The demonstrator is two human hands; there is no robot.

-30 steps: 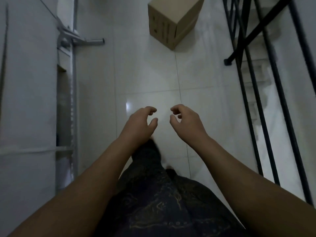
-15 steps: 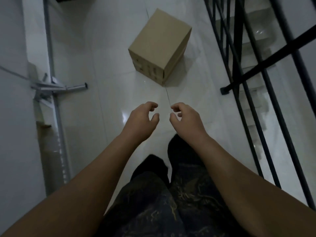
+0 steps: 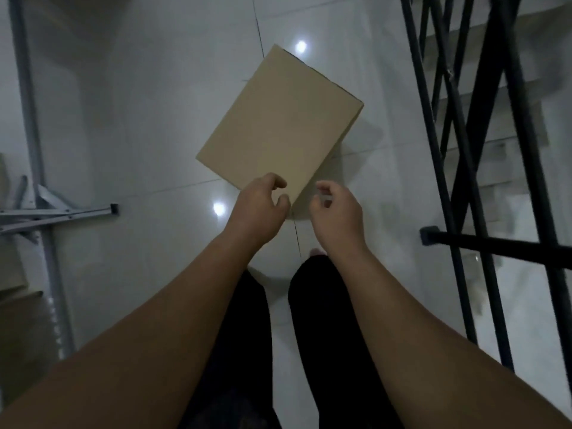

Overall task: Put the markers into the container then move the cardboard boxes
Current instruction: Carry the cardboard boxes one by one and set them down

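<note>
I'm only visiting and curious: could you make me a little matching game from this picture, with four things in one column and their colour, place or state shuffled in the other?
Things:
1. cardboard box
2. railing
3. metal bracket
4. left hand

Descriptions:
A. black, along the right side
B. grey, at the left edge
C. tan, lying in the middle ahead
D. fingers loosely curled, holding nothing

Pairs: 1-C, 2-A, 3-B, 4-D

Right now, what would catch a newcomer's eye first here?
A cardboard box sits askew at centre on the glossy white tile floor. Just below it, the left hand and right hand reach toward its near corner, both empty. A black stair railing runs down the right side.
</note>
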